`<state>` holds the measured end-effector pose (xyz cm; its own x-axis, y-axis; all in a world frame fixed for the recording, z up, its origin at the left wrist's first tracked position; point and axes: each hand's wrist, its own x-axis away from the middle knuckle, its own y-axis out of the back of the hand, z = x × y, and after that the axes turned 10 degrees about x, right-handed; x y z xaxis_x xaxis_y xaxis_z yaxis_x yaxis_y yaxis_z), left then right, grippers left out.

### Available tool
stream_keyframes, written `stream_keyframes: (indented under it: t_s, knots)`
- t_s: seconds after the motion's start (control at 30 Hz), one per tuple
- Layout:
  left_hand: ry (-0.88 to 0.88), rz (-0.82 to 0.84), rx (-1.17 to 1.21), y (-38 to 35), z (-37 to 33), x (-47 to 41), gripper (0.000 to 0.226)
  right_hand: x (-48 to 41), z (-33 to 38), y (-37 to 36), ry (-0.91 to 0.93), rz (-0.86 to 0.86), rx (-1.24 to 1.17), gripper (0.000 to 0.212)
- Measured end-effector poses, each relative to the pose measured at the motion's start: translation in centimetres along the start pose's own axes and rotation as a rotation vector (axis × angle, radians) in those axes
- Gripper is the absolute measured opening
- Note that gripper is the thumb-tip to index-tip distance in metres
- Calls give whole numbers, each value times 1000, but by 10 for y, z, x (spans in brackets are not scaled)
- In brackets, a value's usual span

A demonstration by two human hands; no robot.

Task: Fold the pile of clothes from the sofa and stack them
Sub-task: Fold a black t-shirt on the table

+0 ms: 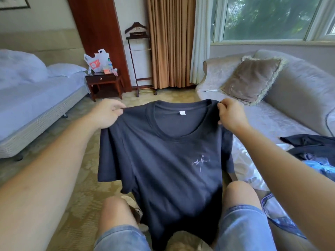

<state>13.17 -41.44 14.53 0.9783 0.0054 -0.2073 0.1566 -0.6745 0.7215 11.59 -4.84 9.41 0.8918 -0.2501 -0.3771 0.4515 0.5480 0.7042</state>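
A dark navy T-shirt (pixel 163 156) with a small white chest logo hangs spread out in front of me, front side facing me. My left hand (pixel 107 115) pinches its left shoulder and my right hand (pixel 231 115) pinches its right shoulder, both held up at the same height. The hem drops between my knees. On the grey sofa (pixel 299 98) to my right lies a pile of clothes (pixel 311 153), dark and blue pieces mixed, partly hidden behind my right forearm.
A tasselled cushion (pixel 252 78) leans on the sofa back. A bed (pixel 36 98) stands at the left, with a wooden nightstand (pixel 103 84) and a valet stand (pixel 141 60) beyond. Patterned carpet (pixel 76 178) lies below the shirt.
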Motion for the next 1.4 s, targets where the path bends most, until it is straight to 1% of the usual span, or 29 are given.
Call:
stream_keyframes:
  t_s: [0.07,0.13,0.2,0.37,0.43,0.5,0.53,0.57,0.6,0.63,0.67,0.7,0.77,0.83,0.93,0.97,1.03,1.1,1.13,1.17,1.23,1.27,1.33,1.37,1.4]
  knots:
    - [31,41,-71,-9,10,-15,23,-7,-6,-7,-40,39,4,26]
    - [23,55,-138,-27,29,-33,16,-15,-13,-21,-89,69,2,24]
    - [25,55,-190,-51,55,-52,16,-29,-22,-45,-133,111,7,25]
    - [129,-37,-418,-111,110,-111,21,-83,-44,-123,-109,147,128,25]
    - [197,-49,-431,-131,121,-138,22,-110,-47,-155,-113,167,168,24]
    - [292,-69,-373,-150,130,-165,21,-135,-47,-187,-141,186,194,23]
    - [336,-80,-316,-160,134,-177,23,-144,-48,-204,-154,217,188,29]
    - [369,-83,-244,-174,140,-185,29,-146,-48,-220,-159,270,179,43]
    - [390,-60,-160,-189,146,-190,40,-143,-48,-236,-152,325,173,57]
    - [391,-10,-95,-207,151,-189,53,-132,-49,-253,-130,367,192,67]
    - [370,41,-74,-225,156,-181,63,-114,-52,-269,-86,391,234,70]
    - [340,76,-97,-244,160,-169,67,-90,-53,-284,-28,417,296,71]
    - [310,122,-175,-275,165,-136,69,-36,-61,-305,65,498,427,71]
    - [341,163,-230,-295,173,-107,69,3,-70,-316,80,591,554,73]
    - [330,174,-299,-302,187,-88,68,12,-85,-326,74,623,653,76]
    - [314,140,-284,-299,189,-88,67,7,-87,-327,65,622,654,76]
    - [320,12,-202,-290,193,-90,64,-4,-91,-328,36,611,650,78]
    - [435,-99,-100,-281,198,-94,60,-13,-96,-329,12,589,641,81]
    - [500,-128,-56,-276,202,-96,60,-17,-98,-328,8,583,643,82]
    - [540,-133,-33,-270,205,-98,60,-20,-99,-328,6,582,645,82]
    - [533,-95,-6,-260,213,-102,62,-25,-101,-328,9,588,654,82]
    - [528,-69,47,-255,215,-106,66,-25,-101,-328,11,588,661,82]
    - [581,-12,237,-247,218,-117,76,-25,-100,-328,13,588,670,81]
    - [616,21,327,-244,220,-124,76,-25,-100,-328,11,592,673,81]
    - [635,70,380,-240,222,-130,70,-25,-100,-328,11,593,676,81]
